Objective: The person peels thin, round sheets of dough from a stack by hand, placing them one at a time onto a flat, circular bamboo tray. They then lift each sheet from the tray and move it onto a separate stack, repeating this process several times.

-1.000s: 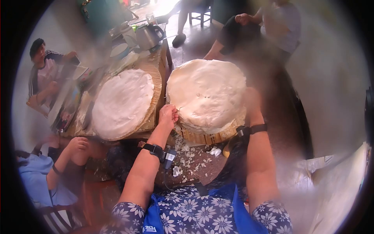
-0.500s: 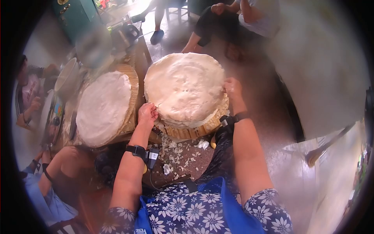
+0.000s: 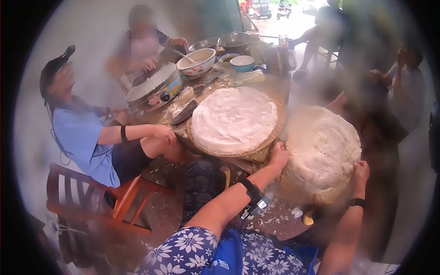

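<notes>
Dead ahead, left hand point(image 3: 278, 156) at nine o'clock, right hand point(image 3: 360, 170) at three grip your tall white round stack point(image 3: 323, 146); looks like steadying, so press evenly.

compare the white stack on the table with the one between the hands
The table stack lies low and flat on a woven tray whose rim shows around it. The held stack is much thicker and covers nearly all of its base. The held stack sits beyond the table edge, gripped at its sides by the left hand and right hand, while no hand rests on the table stack. Both are round and white.
</notes>
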### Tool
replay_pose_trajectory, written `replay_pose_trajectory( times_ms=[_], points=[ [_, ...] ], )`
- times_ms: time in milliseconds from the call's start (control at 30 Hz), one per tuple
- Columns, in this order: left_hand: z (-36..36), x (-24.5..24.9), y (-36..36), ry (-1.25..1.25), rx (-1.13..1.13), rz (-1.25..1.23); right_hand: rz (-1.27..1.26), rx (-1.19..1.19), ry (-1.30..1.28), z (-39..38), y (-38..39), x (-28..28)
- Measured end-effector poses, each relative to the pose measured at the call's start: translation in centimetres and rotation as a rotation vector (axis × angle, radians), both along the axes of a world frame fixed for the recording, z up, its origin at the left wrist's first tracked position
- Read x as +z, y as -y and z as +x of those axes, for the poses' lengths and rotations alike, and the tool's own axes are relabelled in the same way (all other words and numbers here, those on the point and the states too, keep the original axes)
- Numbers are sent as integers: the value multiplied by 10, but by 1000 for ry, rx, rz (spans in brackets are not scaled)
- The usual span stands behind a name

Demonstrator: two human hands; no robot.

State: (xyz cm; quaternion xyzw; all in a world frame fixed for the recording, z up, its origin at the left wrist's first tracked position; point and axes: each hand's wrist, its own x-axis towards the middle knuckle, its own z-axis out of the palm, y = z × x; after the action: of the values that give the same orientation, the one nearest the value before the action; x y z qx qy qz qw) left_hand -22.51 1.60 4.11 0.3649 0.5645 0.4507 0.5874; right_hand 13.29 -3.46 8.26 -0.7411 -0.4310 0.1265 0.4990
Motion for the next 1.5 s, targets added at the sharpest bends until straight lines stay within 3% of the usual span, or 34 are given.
replay_pose_trajectory(
  times_ms=[100,233,333,467,600,667,800,900,1133,1233,1333,1500],
  points=[
    [-4,1,13,-140,-36,104,-6,-34,91,-1,1,-3],
    [-32,39,32,173,-343,95,-48,-70,195,-4,6,2],
    [-62,62,34,331,-421,110,-75,-87,277,-2,4,2],
    [-128,85,30,335,-253,148,9,-70,453,-12,8,11],
    [-217,84,34,329,63,187,73,-55,443,-28,-3,9],
    [-262,70,36,273,219,217,7,57,80,-39,-11,6],
    [-320,45,34,237,459,144,35,292,-69,-104,-24,9],
    [-334,35,35,212,522,69,-110,430,-157,-181,-21,32],
    [-334,30,36,268,374,18,-179,740,-452,-285,-38,46],
    [-333,27,34,281,370,25,-217,848,-403,-302,-45,49],
    [-333,24,33,311,415,34,-274,813,-477,-319,-46,51],
    [-338,21,33,344,401,17,-295,763,-392,-332,-44,47]
  ],
)
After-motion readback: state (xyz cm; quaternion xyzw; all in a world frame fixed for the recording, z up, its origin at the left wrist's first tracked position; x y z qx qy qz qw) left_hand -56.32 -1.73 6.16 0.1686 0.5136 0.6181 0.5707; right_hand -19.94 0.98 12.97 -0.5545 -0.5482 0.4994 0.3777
